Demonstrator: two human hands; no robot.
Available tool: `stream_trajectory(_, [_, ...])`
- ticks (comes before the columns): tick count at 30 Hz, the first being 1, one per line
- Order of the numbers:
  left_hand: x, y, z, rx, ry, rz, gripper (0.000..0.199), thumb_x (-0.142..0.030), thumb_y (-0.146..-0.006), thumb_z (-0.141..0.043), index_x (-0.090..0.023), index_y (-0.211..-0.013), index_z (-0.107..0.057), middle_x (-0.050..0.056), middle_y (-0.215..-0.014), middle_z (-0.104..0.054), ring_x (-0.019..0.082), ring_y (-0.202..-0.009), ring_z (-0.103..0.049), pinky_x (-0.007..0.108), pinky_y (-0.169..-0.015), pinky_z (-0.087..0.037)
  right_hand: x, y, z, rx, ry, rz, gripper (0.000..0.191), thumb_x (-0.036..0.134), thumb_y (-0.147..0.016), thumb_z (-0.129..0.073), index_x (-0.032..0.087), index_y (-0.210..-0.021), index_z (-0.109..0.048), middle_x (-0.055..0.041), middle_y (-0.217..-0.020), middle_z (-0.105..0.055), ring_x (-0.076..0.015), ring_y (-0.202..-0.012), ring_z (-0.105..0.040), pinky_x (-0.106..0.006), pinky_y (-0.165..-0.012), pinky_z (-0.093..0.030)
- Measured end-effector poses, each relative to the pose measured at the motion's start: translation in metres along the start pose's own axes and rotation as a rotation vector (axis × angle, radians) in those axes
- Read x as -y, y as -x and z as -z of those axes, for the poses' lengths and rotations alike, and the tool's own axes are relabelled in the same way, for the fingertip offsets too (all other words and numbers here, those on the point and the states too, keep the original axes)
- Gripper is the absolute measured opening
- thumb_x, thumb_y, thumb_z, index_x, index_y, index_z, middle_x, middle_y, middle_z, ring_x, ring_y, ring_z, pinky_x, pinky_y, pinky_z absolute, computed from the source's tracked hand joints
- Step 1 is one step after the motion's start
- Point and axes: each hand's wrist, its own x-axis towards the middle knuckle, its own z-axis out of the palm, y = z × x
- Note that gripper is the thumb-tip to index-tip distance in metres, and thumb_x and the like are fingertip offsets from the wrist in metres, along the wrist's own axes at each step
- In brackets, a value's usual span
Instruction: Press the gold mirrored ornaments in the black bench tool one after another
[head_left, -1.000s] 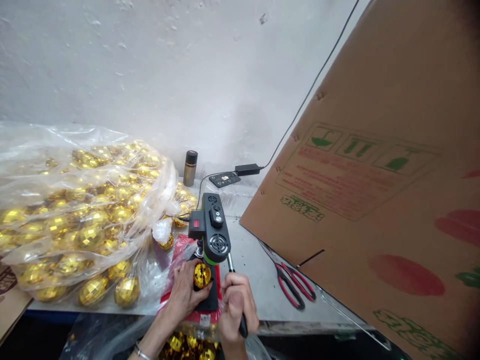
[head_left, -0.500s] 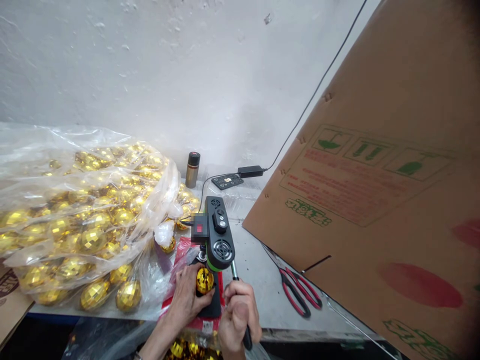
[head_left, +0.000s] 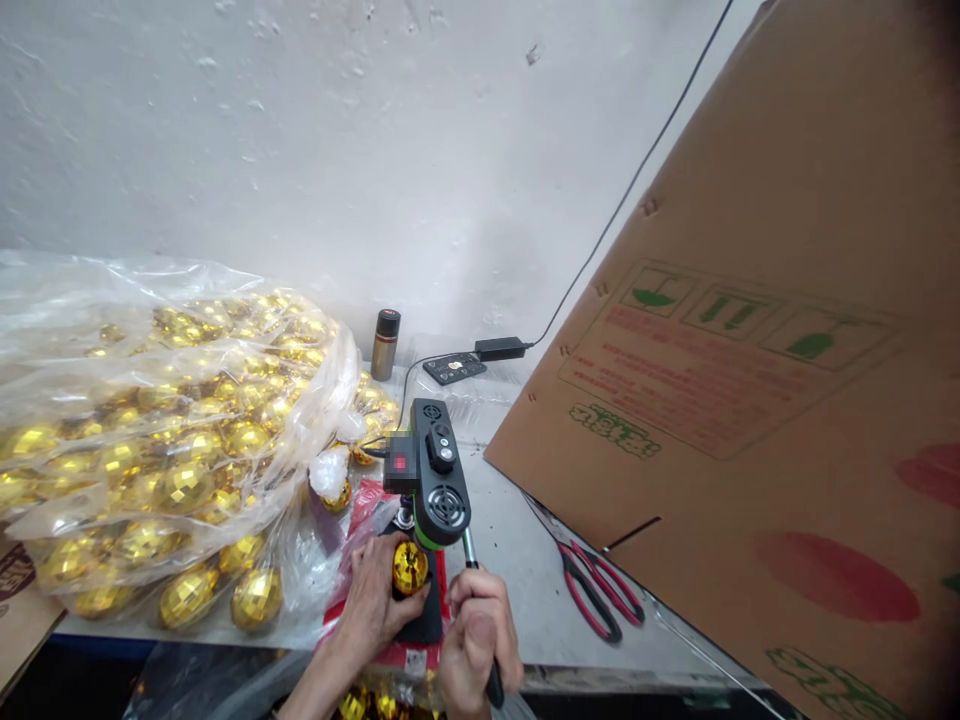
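Observation:
My left hand is closed around a shiny gold faceted ball, holding it on the black base of a small press-like machine. The machine's dark head, with round vents, overhangs the ball. To the right, my right hand is wrapped round the black-gripped metal lever. Under the base lies a red sheet. More gold balls fill a clear plastic bag on the left, and a few lie at its front edge.
A large cardboard box leans over the right side. Near it lie red-and-black scissors. Behind the machine are a dark-capped bottle, a black patterned pad and a power adapter with its cable. Further gold balls show below the table edge.
The view has shifted very slightly, so things sit a little lower in the picture. Both hands keep the same holds on the ball and lever.

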Motion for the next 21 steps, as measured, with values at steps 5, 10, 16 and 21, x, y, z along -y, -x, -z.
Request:
stream_trajectory(5, [-0.002, -0.001, 0.004, 0.028, 0.014, 0.0, 0.051, -0.03, -0.074, -0.075, -0.02, -0.124, -0.07, 0.013, -0.109, -0.08, 0.036, -0.105, -0.074, 0.053, -0.093, -0.055, -0.004, -0.002, 0.001, 0.011, 0.012, 0.029, 0.041, 0.027, -0.112, -0.042, 0.023, -0.071, -0.047, 0.0043, -0.069, -0.055, -0.0123, -0.06, -0.052, -0.028, -0.062, -0.044])
stream_trajectory(10, [-0.004, -0.003, 0.005, 0.046, 0.041, 0.033, 0.051, -0.034, -0.076, -0.076, -0.018, -0.124, -0.07, 0.015, -0.111, -0.079, 0.039, -0.107, -0.074, 0.056, -0.096, -0.054, -0.01, 0.009, 0.005, 0.041, 0.008, 0.023, 0.04, 0.023, -0.11, -0.041, 0.024, -0.071, -0.048, 0.0029, -0.07, -0.056, -0.0137, -0.061, -0.054, -0.029, -0.063, -0.045])
stream_trajectory(16, [-0.002, -0.004, 0.001, 0.031, 0.054, 0.034, 0.051, -0.033, -0.075, -0.078, -0.018, -0.123, -0.07, 0.015, -0.112, -0.079, 0.039, -0.109, -0.074, 0.057, -0.097, -0.054, -0.014, 0.02, 0.004, 0.03, -0.006, -0.023, 0.041, 0.022, -0.11, -0.038, 0.025, -0.071, -0.05, 0.0005, -0.073, -0.057, -0.0166, -0.062, -0.056, -0.032, -0.062, -0.046])
stream_trajectory(21, [0.004, -0.005, -0.006, -0.003, 0.035, 0.001, 0.053, -0.031, -0.076, -0.079, -0.017, -0.126, -0.07, 0.016, -0.114, -0.079, 0.039, -0.11, -0.074, 0.058, -0.098, -0.056, 0.014, -0.019, 0.004, 0.052, -0.057, -0.104, 0.041, 0.024, -0.111, -0.042, 0.022, -0.071, -0.053, 0.002, -0.068, -0.052, -0.0118, -0.054, -0.048, -0.026, -0.049, -0.037])
